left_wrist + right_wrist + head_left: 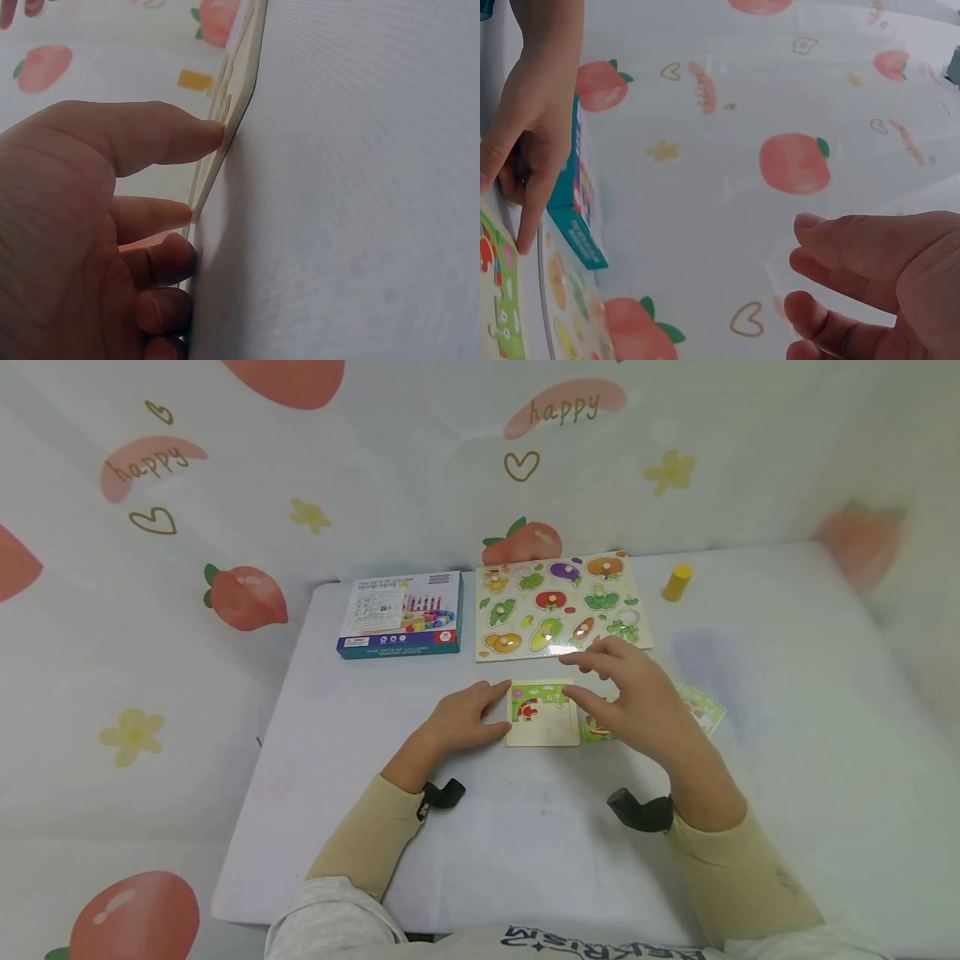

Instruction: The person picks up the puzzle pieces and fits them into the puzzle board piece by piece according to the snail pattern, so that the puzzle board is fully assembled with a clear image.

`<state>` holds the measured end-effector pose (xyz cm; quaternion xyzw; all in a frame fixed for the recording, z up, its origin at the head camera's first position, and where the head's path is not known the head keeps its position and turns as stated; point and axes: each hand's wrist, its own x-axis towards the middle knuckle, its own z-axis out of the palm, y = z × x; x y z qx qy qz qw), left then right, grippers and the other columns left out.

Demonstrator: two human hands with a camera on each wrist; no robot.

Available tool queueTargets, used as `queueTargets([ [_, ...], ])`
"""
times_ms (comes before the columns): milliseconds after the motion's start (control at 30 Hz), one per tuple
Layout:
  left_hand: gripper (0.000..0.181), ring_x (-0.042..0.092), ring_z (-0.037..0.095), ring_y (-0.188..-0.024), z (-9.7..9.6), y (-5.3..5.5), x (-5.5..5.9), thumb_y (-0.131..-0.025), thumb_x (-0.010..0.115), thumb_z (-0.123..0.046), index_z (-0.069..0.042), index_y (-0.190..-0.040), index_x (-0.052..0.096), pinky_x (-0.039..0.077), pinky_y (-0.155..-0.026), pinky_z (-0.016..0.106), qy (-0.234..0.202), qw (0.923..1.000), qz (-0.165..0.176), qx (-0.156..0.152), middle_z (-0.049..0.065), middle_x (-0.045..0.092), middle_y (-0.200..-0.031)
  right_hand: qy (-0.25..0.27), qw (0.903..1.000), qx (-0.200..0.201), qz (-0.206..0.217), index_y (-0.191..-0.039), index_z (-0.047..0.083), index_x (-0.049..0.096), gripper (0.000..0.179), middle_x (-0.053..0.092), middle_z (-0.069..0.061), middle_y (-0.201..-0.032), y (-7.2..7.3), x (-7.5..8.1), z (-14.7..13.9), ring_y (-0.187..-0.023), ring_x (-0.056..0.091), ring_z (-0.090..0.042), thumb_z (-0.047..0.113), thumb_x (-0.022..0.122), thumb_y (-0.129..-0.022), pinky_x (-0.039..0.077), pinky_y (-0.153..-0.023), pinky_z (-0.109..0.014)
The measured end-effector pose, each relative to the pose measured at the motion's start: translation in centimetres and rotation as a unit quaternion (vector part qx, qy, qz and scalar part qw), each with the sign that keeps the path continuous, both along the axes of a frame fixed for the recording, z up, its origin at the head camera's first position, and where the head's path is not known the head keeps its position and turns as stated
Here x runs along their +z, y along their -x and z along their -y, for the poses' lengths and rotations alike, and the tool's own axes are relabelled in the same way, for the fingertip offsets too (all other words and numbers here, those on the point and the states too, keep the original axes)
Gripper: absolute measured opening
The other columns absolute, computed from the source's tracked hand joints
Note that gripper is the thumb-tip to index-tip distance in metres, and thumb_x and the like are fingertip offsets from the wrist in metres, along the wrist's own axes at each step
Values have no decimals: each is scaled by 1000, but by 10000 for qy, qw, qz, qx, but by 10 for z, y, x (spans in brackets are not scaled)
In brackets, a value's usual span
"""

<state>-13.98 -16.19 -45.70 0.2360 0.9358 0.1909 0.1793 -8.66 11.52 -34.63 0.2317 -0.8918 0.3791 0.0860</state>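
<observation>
A small square wooden puzzle board (557, 731) lies on the table, with picture pieces (525, 693) in green, red and rainbow colours along its top and left side; its lower right is bare wood. My left hand (467, 717) touches the board's left edge with the thumb and its upper left corner with the index finger, its other fingers bent in the left wrist view. Above the board's right side hovers my right hand (637, 697), thumb and fingers apart and nothing between them. Beside the board, a loose puzzle piece (597, 730) is partly hidden by this hand.
Another green picture piece (705, 708) lies right of the right hand, partly covered by it. Behind stand a vegetable peg board (487, 610) and a boxed toy set (401, 614). A yellow cylinder (677, 583) is at the back right, before a fruit-printed backdrop (412, 468).
</observation>
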Motion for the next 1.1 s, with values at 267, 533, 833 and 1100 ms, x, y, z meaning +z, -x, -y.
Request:
queueTargets([
  [267, 74, 47, 16, -80, 0, 1, -1, -95, 68, -43, -16, -159, 42, 35, -66, 31, -5, 10000, -26, 0, 1, 50, -92, -34, 9983, -420, 391, -128, 12, 71, 37, 62, -5, -109, -6, 4, -21, -95, 54, -21, 17, 79, -92, 47, -73, -41],
  [533, 74, 48, 16, -83, 1, 0, -1, -94, 68, -42, -17, -159, 42, 37, -67, 32, -2, 10000, 1, 34, 1, 50, -93, 24, 9959, -812, 401, -130, 10, 70, 39, 63, -7, -105, -10, -4, -43, -90, 51, -21, 14, 79, -92, 42, -73, -35],
  [833, 73, 50, 17, -90, 0, 0, -1, -96, 66, -42, -16, -159, 41, 45, -76, 33, 65, 10000, -19, 7, 1, 57, -110, -287, 9910, -877, 969, -130, 6, 70, 41, 62, -10, -105, -10, -18, -53, -90, 51, -24, 19, 79, -92, 42, -68, -39],
  [1100, 73, 49, 17, -84, -2, -1, 0, -96, 65, -42, -17, -160, 40, 40, -69, 32, 137, 9999, -37, 15, 1, 53, -100, -526, 9844, -646, 1549, -130, 4, 69, 43, 63, -13, -105, -1, -38, -55, -90, 51, -26, 20, 79, -92, 43, -66, -39],
])
